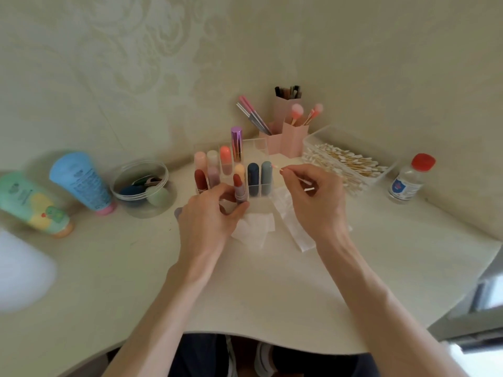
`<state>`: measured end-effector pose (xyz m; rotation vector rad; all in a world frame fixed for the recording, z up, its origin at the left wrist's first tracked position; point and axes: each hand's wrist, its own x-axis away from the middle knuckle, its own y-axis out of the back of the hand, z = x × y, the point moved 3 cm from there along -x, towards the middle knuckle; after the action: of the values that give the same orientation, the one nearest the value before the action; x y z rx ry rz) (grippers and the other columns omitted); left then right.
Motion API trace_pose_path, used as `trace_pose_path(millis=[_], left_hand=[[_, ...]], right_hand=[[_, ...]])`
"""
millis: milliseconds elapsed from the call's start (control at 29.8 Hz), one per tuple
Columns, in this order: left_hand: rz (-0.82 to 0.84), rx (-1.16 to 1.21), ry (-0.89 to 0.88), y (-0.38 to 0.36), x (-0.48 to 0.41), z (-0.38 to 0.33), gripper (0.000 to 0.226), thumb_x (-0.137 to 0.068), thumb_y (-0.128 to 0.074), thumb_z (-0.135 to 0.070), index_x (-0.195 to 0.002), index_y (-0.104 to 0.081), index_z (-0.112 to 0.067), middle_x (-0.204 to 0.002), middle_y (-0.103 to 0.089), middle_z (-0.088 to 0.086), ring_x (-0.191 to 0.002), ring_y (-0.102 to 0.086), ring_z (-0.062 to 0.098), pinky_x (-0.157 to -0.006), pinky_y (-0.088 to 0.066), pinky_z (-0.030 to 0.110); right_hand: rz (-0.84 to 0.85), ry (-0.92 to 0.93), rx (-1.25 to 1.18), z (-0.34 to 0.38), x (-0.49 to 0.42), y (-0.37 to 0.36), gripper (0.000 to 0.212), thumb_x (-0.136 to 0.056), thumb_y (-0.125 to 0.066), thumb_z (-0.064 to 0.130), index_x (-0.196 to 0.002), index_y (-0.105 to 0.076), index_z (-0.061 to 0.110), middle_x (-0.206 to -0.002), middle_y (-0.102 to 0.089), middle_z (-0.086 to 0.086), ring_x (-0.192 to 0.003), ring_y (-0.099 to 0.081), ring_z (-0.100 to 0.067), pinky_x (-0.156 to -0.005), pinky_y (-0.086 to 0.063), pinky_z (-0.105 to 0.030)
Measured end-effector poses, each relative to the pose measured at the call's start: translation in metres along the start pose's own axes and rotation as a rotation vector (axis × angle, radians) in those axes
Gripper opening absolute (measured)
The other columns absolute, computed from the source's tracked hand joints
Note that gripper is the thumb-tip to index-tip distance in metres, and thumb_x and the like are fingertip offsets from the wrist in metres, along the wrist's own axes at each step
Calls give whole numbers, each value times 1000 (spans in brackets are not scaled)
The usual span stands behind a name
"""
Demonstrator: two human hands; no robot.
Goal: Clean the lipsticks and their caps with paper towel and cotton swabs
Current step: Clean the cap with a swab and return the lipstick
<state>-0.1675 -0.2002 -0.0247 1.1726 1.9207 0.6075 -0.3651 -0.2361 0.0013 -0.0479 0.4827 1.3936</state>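
My left hand [209,213] pinches the base of an uncapped red lipstick [239,187], held upright just in front of the clear lipstick organizer [260,195]. My right hand [313,198] pinches a cotton swab [284,170] whose tip, stained pink, points left toward the organizer. Several capped lipsticks stand in the organizer, among them a dark red one [201,180], a navy one [253,176] and a tall purple one [236,144]. Two pieces of paper towel [255,229] lie on the table under and between my hands.
A clear tray of cotton swabs [345,161] sits behind my right hand, with a red-capped clear bottle [408,179] to its right. Pink brush holders [288,131] stand at the back. At left are a round tub of sponges [141,186] and two lying tubes [81,183].
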Motion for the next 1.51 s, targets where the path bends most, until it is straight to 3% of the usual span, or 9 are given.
trace_pose_path(millis=[670,871,1006,1106,1173,1240,1374,1508], left_hand=[[30,-160,30,-1,5,-11,25,-89,-63,-55,-85,-69,-30,-85,-64,-13,-82,-66,23,-74,-51,45],[17,-176,34,0,4,-12,26,-90,-65,-54,-86,-72,-29,-87,-69,-10,-85,-67,23,-67,-41,36],[-6,-131,8,5,7,-13,25,-89,-68,-53,-93,-76,-30,-91,-72,-11,-85,-69,21,-69,-52,40],[-72,-113,-47,20,12,-16,25,-89,-72,-48,-99,-78,-27,-93,-73,-10,-78,-68,21,-61,-49,34],[-120,-120,-72,34,18,-14,20,-90,-72,-42,-99,-76,-25,-90,-71,-10,-71,-60,19,-57,-41,31],[-169,-136,-101,50,23,-4,17,-92,-70,-34,-102,-76,-22,-89,-67,-8,-71,-56,17,-60,-43,32],[-154,-185,-123,72,31,28,33,-94,-71,-22,-127,-71,-19,-110,-72,-2,-100,-66,21,-82,-52,33],[-45,-133,-88,70,32,48,30,-93,-74,-25,-123,-73,-26,-102,-73,-15,-97,-68,17,-78,-50,31]], right_hand=[[21,-2,-31,3,3,-3,17,-98,-73,18,-92,-76,33,-85,-75,21,-79,-67,0,-68,-50,-16],[24,10,-30,2,3,-4,19,-98,-73,17,-91,-75,34,-85,-75,21,-79,-66,0,-67,-48,-13],[21,12,-22,1,3,-4,22,-98,-73,18,-89,-74,38,-83,-75,23,-80,-67,-1,-68,-50,-14],[37,-4,-40,3,4,-4,21,-97,-73,16,-88,-76,34,-82,-75,21,-78,-67,-1,-69,-50,-15],[61,-19,-84,8,5,-4,17,-95,-73,12,-86,-79,25,-80,-75,15,-73,-65,1,-68,-49,-14],[107,2,-147,15,8,-6,16,-94,-72,7,-85,-80,17,-77,-75,9,-68,-62,1,-65,-47,-13],[293,96,-150,21,19,-14,15,-97,-71,7,-88,-81,13,-66,-67,12,-58,-52,-1,-58,-38,-13],[420,158,-64,16,25,-27,12,-100,-71,15,-102,-83,18,-83,-76,10,-69,-65,-8,-64,-51,-25]])
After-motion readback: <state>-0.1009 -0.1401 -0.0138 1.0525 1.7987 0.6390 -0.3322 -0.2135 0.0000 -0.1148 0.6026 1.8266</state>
